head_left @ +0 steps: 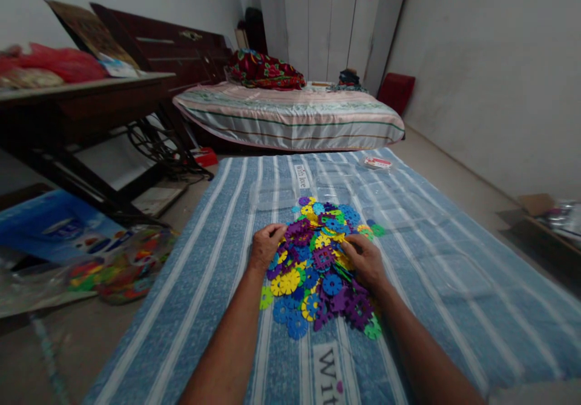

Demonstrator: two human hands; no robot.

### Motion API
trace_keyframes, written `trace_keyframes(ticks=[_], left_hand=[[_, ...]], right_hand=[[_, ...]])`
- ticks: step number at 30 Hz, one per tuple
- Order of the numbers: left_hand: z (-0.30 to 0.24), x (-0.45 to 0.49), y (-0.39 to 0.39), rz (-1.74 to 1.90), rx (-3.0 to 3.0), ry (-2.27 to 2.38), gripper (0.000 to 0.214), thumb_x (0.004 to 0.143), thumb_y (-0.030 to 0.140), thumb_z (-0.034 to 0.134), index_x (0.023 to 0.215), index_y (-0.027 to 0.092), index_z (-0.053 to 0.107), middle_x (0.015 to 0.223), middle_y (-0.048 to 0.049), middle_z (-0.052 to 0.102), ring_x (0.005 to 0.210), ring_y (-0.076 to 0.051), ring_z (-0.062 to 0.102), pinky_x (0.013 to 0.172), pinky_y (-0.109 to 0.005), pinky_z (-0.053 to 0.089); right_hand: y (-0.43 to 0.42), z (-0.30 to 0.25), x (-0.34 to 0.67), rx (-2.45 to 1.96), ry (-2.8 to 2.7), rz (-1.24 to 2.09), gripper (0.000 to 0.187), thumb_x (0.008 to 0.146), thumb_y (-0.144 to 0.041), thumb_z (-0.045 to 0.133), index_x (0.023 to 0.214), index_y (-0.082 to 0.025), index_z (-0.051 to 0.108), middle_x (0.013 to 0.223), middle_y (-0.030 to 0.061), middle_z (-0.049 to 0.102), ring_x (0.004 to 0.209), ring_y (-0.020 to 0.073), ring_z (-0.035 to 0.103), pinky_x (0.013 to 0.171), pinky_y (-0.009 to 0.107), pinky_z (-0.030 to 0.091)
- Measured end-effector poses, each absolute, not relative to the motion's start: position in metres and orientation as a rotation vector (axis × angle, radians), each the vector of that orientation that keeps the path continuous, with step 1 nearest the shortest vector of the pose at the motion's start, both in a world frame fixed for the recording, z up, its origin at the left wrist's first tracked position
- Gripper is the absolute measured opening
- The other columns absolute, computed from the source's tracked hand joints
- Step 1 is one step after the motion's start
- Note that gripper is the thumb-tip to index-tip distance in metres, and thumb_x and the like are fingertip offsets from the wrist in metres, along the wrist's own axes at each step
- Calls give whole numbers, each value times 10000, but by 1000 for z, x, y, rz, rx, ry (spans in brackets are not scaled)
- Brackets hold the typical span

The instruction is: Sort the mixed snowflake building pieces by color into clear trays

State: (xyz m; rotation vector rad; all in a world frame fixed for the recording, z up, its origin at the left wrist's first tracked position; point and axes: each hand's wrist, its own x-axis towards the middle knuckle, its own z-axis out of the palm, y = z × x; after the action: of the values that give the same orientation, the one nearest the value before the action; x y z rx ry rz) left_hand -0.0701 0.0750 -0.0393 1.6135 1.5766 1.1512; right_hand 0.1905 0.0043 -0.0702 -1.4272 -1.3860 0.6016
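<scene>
A heap of flat plastic interlocking pieces (324, 258) in purple, yellow, blue and green lies on the striped cloth, between my two hands. At the heap's left edge is my left hand (267, 246), its thumb and fingers pinched together beside purple pieces (299, 230). What the left fingertips hold, if anything, is too small to make out. On the opposite side, my right hand (367, 263) is closed in a pinch, with a yellow interlocking piece (338, 238) at its fingertips. Notched discs and square purple pieces overlap throughout the heap.
Clear plastic containers (272, 197) and a small red-and-white packet (377, 163) rest on the blue striped cloth (200, 260). A bed (290, 114) stands beyond. On the left are a sewing-machine table (149, 79) and a bag of colourful pieces (131, 266) on the floor.
</scene>
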Motion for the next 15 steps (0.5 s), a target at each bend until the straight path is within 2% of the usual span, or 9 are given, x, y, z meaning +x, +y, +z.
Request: trace_keyframes(ticks=[8,15], left_hand=[[-38,-70,75,1160,1614,1571,336,729,455,583,824,169,734,792,-14,735,797,-196,655,767,-268,495],[-39,-70,75,1184,1569,1588,338,715,459,608,828,168,738,812,-21,740,798,-201,657,763,-272,496]], right_hand=[[5,-75,193,-1442,-1429,559,351,896,-456,465,936,-198,699,923,52,695,875,205,618,813,322,456],[9,-79,195,-1439,-1302,567,403,876,-511,469,949,-196,710,923,53,705,883,212,622,821,331,476]])
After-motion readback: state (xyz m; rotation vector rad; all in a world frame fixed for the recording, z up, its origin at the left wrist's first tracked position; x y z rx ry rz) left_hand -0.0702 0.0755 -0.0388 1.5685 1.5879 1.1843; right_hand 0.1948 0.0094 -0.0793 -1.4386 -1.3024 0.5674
